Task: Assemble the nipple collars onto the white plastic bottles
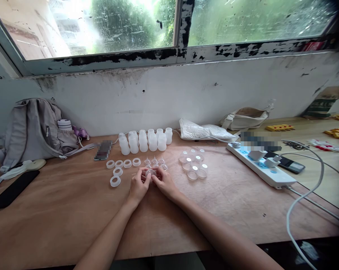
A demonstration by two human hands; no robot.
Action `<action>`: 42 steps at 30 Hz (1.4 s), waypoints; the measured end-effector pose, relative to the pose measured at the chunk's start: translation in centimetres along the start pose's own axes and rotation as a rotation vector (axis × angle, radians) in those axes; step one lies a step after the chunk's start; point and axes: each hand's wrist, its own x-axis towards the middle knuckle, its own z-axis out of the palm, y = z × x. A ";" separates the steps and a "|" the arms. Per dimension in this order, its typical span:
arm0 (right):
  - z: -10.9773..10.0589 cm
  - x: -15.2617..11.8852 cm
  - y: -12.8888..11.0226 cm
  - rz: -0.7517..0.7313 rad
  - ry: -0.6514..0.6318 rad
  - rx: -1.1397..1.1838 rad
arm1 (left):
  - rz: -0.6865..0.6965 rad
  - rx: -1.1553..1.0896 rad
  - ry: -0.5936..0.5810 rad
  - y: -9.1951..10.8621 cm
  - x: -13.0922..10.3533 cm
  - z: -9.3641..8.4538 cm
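Near the middle of the table, my left hand (138, 184) and my right hand (164, 182) are closed together on a translucent bottle ring (150, 172), pinched by the fingertips. The fingers partly cover it, and I cannot tell whether a nipple sits inside. Just beyond my hands stand several clear bottle nipples (154, 161), some partly hidden by the fingers. To the left lie several white bottle rings (115, 181) in loose rows. Frosted baby bottles (143, 141) stand upright behind in two rows. Several clear round caps (192, 173) are grouped right of my right hand.
A white power strip (266, 170) with plugs and looping cables lies at the right. A white plastic package (203, 131) and a pale bag (246, 117) rest by the wall. At left are a grey backpack (36, 129), a phone (103, 150) and a black flat object (14, 190).
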 end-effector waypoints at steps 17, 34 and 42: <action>0.1 0.1 -0.4 0.004 0.032 -0.017 | 0.031 0.045 -0.023 -0.3 0.1 0.2; 0.2 0.2 0.0 0.005 0.056 -0.023 | 0.026 0.029 -0.028 -0.1 0.0 0.4; 0.4 0.2 0.3 0.023 0.076 -0.029 | 0.022 0.062 -0.021 0.0 0.0 0.5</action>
